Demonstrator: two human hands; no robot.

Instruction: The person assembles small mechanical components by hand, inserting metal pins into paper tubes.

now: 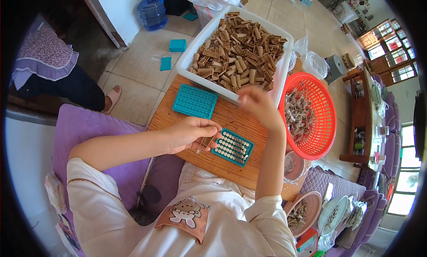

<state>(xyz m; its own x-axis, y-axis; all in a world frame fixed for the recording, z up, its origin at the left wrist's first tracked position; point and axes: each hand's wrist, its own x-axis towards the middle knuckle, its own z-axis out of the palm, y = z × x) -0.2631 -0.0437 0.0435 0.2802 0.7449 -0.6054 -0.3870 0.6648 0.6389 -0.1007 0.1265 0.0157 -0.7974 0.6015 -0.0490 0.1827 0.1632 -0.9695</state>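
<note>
Pinching a brown piece (206,141), left hand (192,133) hides part; right hand (259,106) blurs, grip unclear

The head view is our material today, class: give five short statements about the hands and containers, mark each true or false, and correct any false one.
1. The left hand holds a brown piece. True.
2. A white tub holds a heap of brown pieces. True.
3. The right hand is resting on the white discs. False: the right hand is away from them, appearing over the tub's near edge in the view.
4. The teal tray of white discs lies on the wooden table. True.
5. The red basket stands left of the white tub. False: the red basket is on the tub's right.
</note>
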